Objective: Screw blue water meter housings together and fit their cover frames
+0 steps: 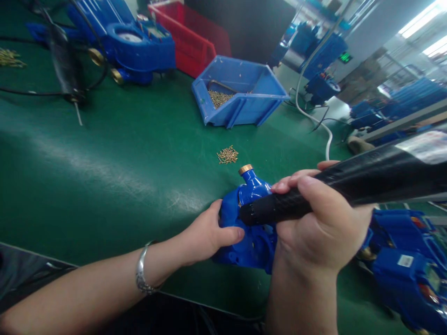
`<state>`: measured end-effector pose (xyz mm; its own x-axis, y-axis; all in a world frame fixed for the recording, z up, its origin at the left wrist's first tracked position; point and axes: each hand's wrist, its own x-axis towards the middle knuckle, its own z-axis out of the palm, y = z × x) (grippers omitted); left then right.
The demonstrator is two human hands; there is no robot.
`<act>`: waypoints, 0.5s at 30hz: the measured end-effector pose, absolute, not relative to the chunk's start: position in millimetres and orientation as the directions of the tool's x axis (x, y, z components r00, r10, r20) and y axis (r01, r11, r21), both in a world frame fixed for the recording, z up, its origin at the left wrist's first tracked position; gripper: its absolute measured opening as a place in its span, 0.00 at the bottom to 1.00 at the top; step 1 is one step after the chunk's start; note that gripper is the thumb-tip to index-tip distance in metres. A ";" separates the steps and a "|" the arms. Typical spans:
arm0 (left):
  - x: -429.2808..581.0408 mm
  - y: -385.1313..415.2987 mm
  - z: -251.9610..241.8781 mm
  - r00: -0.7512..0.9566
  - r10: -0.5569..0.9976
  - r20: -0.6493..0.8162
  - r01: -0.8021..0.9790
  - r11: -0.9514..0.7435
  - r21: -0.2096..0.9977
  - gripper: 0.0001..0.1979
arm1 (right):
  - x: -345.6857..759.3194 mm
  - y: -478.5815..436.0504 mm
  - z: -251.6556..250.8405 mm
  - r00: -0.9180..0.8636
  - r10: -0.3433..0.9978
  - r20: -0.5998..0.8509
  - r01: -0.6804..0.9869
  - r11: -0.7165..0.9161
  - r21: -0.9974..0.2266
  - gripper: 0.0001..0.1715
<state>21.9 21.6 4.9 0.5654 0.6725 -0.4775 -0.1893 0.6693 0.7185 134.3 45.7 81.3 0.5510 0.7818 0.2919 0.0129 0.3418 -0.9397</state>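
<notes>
Plainly, the right hand gripped a black power screwdriver, its fingers wrapped round the barrel. The tool's long axis ran from the right edge of the frame leftward and somewhat down, its nose pointing left over the blue housing; whether the tip touched metal could not be told. That housing sat at lower centre on the green desk, its long axis running roughly up the frame, the brass-capped neck pointing up and slightly left, towards a small heap of brass-coloured screws. The left hand clasped the housing's left side, thumb laid over it, the other fingers mostly hidden. At upper centre stood a blue bin holding more screws, and a second screwdriver pointed its bit downward at upper left.
</notes>
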 end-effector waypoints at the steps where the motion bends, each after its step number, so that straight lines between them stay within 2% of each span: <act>1: 22.0 21.4 4.7 0.563 0.672 -0.481 -0.184 0.670 0.719 0.38 | 134.3 45.3 80.8 0.551 0.782 0.292 0.013 0.342 -0.939 0.13; 10: 22.6 19.7 1.0 0.517 0.716 -0.469 -0.162 0.620 0.768 0.35 | 131.6 47.0 81.7 0.570 0.771 0.286 -0.018 0.360 -0.933 0.17; 15: 21.7 15.9 10.8 0.491 0.717 -0.495 -0.157 0.632 0.759 0.37 | 138.9 40.8 94.0 0.441 0.863 0.248 -0.121 0.331 -0.936 0.23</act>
